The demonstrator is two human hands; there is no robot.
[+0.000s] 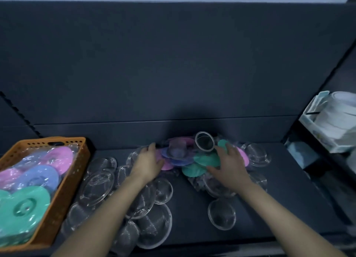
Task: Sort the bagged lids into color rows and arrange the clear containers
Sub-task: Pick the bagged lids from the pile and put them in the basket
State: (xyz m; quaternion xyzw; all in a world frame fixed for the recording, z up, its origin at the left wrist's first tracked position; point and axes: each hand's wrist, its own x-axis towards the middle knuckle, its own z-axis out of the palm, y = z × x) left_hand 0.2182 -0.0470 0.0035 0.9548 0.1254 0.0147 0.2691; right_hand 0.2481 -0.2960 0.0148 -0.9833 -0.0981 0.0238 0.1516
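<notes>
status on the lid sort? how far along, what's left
Early. Done: a lid pile is out on the shelf, but pink, blue and green overlap, no rows. In hand: left hand and right hand both touch that pile. To do: the orange basket holds more bagged lids; clear containers lie scattered, and a clear cup is tipped on its side.

orange perforated basket (63, 181), green lids (207, 159), dark shelf (279, 189)

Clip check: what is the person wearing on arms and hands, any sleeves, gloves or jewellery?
Nothing worn that shows. The left hand and right hand are ungloved, and above both wrists no sleeve enters the frame. No watch, bracelet or ring is visible, though the picture is dim and soft.
</notes>
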